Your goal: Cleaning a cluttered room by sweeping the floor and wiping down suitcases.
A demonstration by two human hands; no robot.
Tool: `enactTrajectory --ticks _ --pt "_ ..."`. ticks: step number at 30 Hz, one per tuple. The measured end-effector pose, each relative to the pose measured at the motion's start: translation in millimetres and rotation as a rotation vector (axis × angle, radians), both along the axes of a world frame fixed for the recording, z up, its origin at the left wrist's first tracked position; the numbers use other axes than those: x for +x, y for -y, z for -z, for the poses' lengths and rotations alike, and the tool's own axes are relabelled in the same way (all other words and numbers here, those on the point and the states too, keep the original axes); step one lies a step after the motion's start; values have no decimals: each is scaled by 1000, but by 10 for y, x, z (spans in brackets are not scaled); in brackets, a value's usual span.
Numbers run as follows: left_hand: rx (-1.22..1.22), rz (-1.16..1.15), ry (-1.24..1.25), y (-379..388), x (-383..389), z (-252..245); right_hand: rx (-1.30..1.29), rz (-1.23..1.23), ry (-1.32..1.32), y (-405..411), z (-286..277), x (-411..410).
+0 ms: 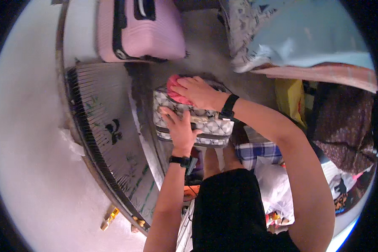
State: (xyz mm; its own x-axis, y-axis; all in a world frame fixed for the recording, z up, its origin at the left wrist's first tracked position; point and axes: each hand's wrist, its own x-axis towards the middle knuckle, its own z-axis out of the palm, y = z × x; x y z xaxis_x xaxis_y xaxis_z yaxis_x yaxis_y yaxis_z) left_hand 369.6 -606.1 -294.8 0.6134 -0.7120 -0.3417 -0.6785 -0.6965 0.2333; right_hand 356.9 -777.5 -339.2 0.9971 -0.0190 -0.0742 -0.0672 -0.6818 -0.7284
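Observation:
A grey-and-white checkered case [215, 127] with dark zip bands stands in front of me, near my legs. My right hand [203, 91] grips a crumpled pink cloth [178, 94] and presses it against the top of the case. Part of the cloth is hidden under the fingers. Lower down, my left hand [180, 129] lies with spread fingers on the side of the case and holds nothing. Both wrists carry black bands.
A pink hard-shell suitcase [154, 34] stands at the upper left, above a panel with a panda print [113, 130]. A bed with a light blue cover [308, 34] fills the upper right. Dark patterned fabric [343, 126] and a white plastic bag [274, 182] lie at right.

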Motion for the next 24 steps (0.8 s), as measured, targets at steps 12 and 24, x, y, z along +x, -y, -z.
enactTrajectory --ticks 12,24 --pt "94 -12 22 51 -18 42 -304 168 -79 286 289 -2179" --pt "116 -42 62 96 31 79 -135 856 57 -626 150 -1160"
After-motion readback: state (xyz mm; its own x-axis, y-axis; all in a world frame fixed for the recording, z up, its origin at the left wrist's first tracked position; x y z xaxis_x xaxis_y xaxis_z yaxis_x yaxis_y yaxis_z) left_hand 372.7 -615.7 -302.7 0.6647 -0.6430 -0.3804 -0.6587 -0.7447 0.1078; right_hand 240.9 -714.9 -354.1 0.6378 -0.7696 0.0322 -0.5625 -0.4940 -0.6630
